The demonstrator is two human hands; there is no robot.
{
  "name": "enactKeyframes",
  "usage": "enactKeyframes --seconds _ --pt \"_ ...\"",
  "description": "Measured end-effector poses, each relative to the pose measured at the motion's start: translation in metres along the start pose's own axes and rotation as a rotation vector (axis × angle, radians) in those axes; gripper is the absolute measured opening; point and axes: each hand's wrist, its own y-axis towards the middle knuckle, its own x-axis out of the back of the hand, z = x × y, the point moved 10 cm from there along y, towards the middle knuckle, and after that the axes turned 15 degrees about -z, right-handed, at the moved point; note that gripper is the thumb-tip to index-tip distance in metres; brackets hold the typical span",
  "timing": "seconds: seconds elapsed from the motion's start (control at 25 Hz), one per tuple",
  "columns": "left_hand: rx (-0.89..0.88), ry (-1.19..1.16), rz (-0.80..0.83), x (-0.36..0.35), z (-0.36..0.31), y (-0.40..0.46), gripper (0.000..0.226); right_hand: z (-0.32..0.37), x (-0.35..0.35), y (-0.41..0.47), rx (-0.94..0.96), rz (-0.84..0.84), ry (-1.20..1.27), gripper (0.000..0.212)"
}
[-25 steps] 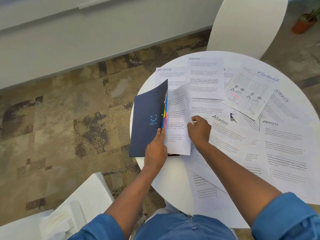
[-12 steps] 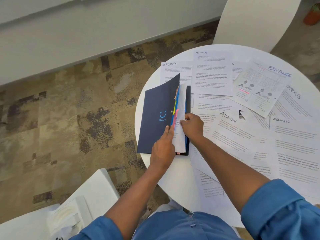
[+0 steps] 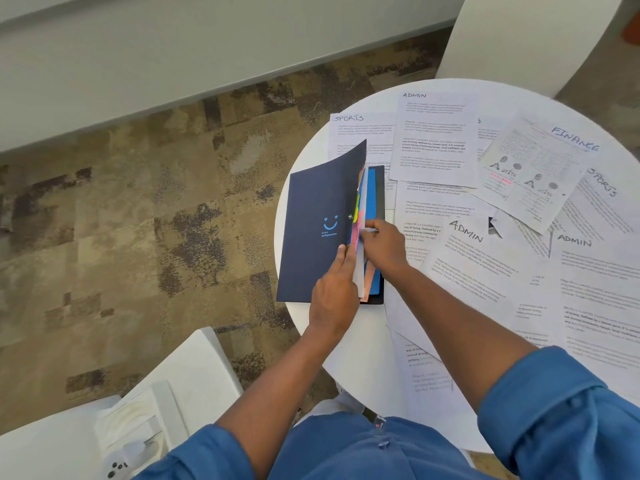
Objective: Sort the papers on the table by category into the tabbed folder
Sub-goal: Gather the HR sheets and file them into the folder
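A dark blue tabbed folder (image 3: pixel 318 230) with a smiley logo stands half open at the left edge of the round white table (image 3: pixel 353 344). My left hand (image 3: pixel 334 292) grips the lower edge of its raised front cover. My right hand (image 3: pixel 382 245) pinches a white sheet (image 3: pixel 360 271) that sits almost wholly between the coloured dividers (image 3: pixel 372 188). Loose papers headed ADMIN (image 3: pixel 433 136), SPORTS (image 3: pixel 349 131) and FINANCE (image 3: pixel 533 171) lie spread over the table to the right.
A white chair back (image 3: pixel 519 39) stands behind the table. A second white chair (image 3: pixel 187 375) at lower left carries a white box and a small white device. Patterned brown carpet lies to the left, below a grey wall.
My right hand has pushed the white sheet leftward into the folder, from lying wide open to tucked between the dividers. The front cover has swung closer to shut.
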Motion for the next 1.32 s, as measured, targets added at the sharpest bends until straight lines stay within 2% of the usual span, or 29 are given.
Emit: enactKeyframes --seconds 0.16,0.32,0.4,0.52,0.64,0.76,0.84,1.0,1.08,1.32 --pt "0.011 -0.038 0.019 -0.006 -0.004 0.003 0.063 -0.021 0.002 0.007 0.056 0.113 -0.155 0.045" --pt "0.023 -0.029 0.014 -0.008 -0.003 0.008 0.065 -0.036 -0.011 -0.008 0.189 0.249 -0.317 0.052" --pt "0.020 -0.015 0.015 -0.010 -0.001 0.009 0.066 -0.043 -0.015 -0.016 0.279 0.277 -0.424 0.057" --pt "0.006 0.002 0.032 -0.018 0.002 0.009 0.065 -0.060 -0.013 -0.023 0.316 0.286 -0.545 0.065" --pt "-0.001 0.018 0.063 -0.034 0.007 0.008 0.068 -0.070 -0.013 -0.025 0.315 0.305 -0.560 0.066" --pt "-0.001 0.028 0.094 -0.045 0.009 0.011 0.070 -0.067 -0.013 -0.023 0.331 0.275 -0.573 0.057" --pt "0.014 0.024 0.077 -0.042 0.009 0.014 0.070 -0.062 -0.014 -0.018 0.296 0.235 -0.506 0.049" --pt "0.036 -0.027 -0.005 -0.023 0.013 0.015 0.069 -0.059 -0.005 0.001 -0.031 0.087 -0.146 0.029" --pt "0.030 -0.048 -0.038 -0.013 0.013 0.014 0.068 -0.053 -0.007 0.008 -0.071 0.073 -0.084 0.028" --pt "0.029 -0.185 -0.131 0.005 0.019 0.018 0.067 -0.037 -0.023 0.019 -0.030 0.099 -0.026 0.038"
